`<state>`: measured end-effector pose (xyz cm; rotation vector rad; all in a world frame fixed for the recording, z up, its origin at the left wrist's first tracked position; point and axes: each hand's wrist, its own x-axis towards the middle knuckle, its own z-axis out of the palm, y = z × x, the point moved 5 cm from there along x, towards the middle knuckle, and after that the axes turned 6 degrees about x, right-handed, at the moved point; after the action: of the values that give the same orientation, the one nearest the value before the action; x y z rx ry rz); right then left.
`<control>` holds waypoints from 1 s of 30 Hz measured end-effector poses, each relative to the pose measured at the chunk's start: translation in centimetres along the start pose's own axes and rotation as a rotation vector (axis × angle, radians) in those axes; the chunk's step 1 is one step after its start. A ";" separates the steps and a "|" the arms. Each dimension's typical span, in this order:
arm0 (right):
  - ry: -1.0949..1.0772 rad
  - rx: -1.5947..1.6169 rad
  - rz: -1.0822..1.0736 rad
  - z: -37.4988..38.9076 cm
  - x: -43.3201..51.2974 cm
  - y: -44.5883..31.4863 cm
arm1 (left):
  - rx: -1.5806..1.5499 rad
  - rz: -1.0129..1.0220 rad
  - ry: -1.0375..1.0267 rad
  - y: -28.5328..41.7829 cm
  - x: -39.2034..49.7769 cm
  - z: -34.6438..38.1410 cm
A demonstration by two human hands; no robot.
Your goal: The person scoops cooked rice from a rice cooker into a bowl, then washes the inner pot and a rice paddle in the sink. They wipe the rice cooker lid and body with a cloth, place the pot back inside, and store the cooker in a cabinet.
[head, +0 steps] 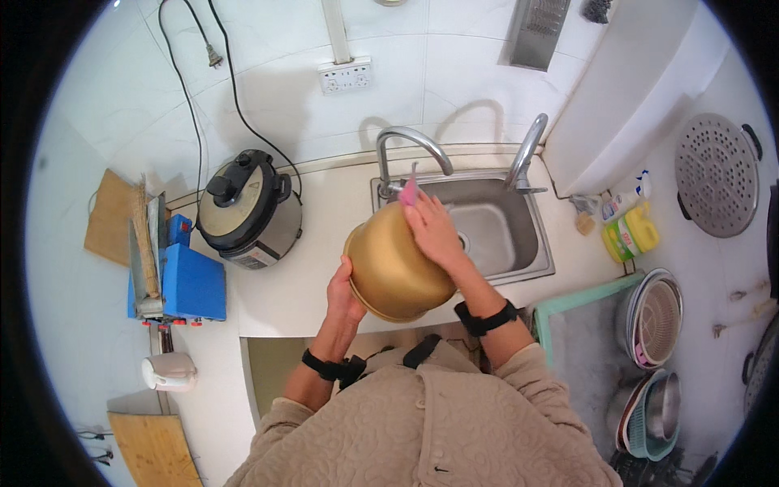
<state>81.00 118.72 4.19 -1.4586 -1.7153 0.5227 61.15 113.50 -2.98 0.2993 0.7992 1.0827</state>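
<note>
A gold-coloured metal inner pot (pixel 395 262) is held tilted over the counter's front edge and the sink's left side. My left hand (pixel 344 295) grips its rim at the lower left, thumb on the outside. On the pot's upper right side lies my right hand (pixel 434 231), fingers extended, with a pink cloth (pixel 409 192) at the fingertips. The pot covers part of the steel sink (pixel 502 240). Just beyond the right hand is a curved chrome faucet (pixel 420 135). The pot's inside faces away from view.
An electric pressure cooker (pixel 249 210) stands left on the counter, beside a blue machine (pixel 195 283). Right of the sink are a second faucet (pixel 522 161), a yellow detergent bottle (pixel 632 233) and a spray bottle (pixel 619 206). Stacked basins and colanders (pixel 657 322) lean at the right wall.
</note>
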 end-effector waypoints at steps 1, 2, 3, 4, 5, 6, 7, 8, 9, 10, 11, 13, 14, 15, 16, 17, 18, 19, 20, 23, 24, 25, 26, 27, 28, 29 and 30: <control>-0.017 0.116 0.067 0.0 -0.3 1.0 | 0.004 0.016 0.020 0.4 -0.1 -0.4; -0.051 0.239 0.156 0.0 -1.2 1.8 | 0.004 0.034 0.038 0.9 0.0 -0.8; -0.101 0.359 0.269 0.4 -2.6 2.3 | -0.008 0.050 0.012 1.6 0.1 -1.1; -0.063 0.374 0.238 0.7 -3.9 1.8 | -0.027 0.064 -0.009 2.2 0.1 -1.6; -0.035 0.393 0.233 1.0 -5.4 1.1 | -0.036 0.081 -0.016 2.7 0.1 -2.1; -0.010 0.424 0.261 1.2 -6.7 0.5 | -0.054 0.099 -0.010 3.0 0.3 -2.5; 0.021 0.354 0.140 1.5 -7.6 -1.2 | -0.060 0.120 0.007 3.4 0.8 -2.8; 0.054 0.297 0.052 2.0 -8.4 -3.1 | -0.051 0.143 0.012 3.7 1.0 -2.9; 0.086 0.229 -0.028 2.4 -8.8 -4.9 | -0.020 0.164 0.038 3.7 1.2 -3.0; 0.054 0.112 -0.128 2.6 -8.6 -6.4 | 0.021 0.191 0.050 3.5 1.7 -2.7; 0.017 -0.017 -0.215 2.9 -8.5 -7.8 | 0.064 0.216 0.059 3.3 2.1 -2.2; 0.002 -0.187 -0.361 3.2 -7.9 -10.0 | 0.206 0.275 0.072 2.6 2.1 -1.0; 0.026 -0.229 -0.427 3.2 -7.0 -10.6 | 0.290 0.300 0.066 2.1 1.9 -0.3; 0.034 -0.278 -0.484 3.2 -6.0 -11.0 | 0.352 0.316 0.054 1.6 1.5 0.3; 0.074 -0.239 -0.447 2.9 -4.5 -10.8 | 0.403 0.333 0.084 1.5 1.5 1.0; 0.057 -0.256 -0.421 2.7 -3.2 -10.4 | 0.508 0.348 0.051 1.6 1.0 1.4; 0.053 -0.266 -0.400 2.4 -1.8 -10.1 | 0.594 0.339 0.014 1.9 0.5 1.8; -0.013 -0.292 -0.310 2.4 -0.4 -9.4 | 0.681 0.326 -0.017 2.0 -0.1 2.0; -0.115 -0.225 -0.189 2.2 0.9 -8.4 | 0.698 0.398 -0.069 2.0 -1.0 2.6; -0.457 -0.082 0.199 1.8 3.9 -5.0 | 0.852 0.448 -0.091 2.9 -2.6 2.9; -0.499 -0.052 0.215 1.7 4.4 -4.6 | 0.903 0.441 -0.111 3.1 -2.9 3.0; -0.543 -0.039 0.259 1.8 4.6 -4.1 | 0.951 0.433 -0.131 3.2 -3.0 3.0; -0.519 -0.067 0.249 1.9 4.6 -4.0 | 0.996 0.424 -0.149 3.3 -2.9 3.0; -0.496 -0.111 0.263 2.3 4.4 -3.9 | 0.931 0.376 -0.118 3.3 -2.5 2.8; -0.470 -0.171 0.305 2.7 4.1 -3.8 | 0.864 0.330 -0.086 3.4 -2.0 2.6; -0.414 -0.168 0.165 3.1 3.9 -4.6 | 0.775 0.296 -0.074 3.4 -1.3 2.5; -0.360 -0.174 0.063 3.7 2.7 -5.3 | 0.704 0.253 -0.041 3.3 -0.6 2.3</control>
<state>74.79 120.64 6.85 -1.6195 -2.0418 0.7201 60.40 114.88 0.78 1.0352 1.1106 0.9918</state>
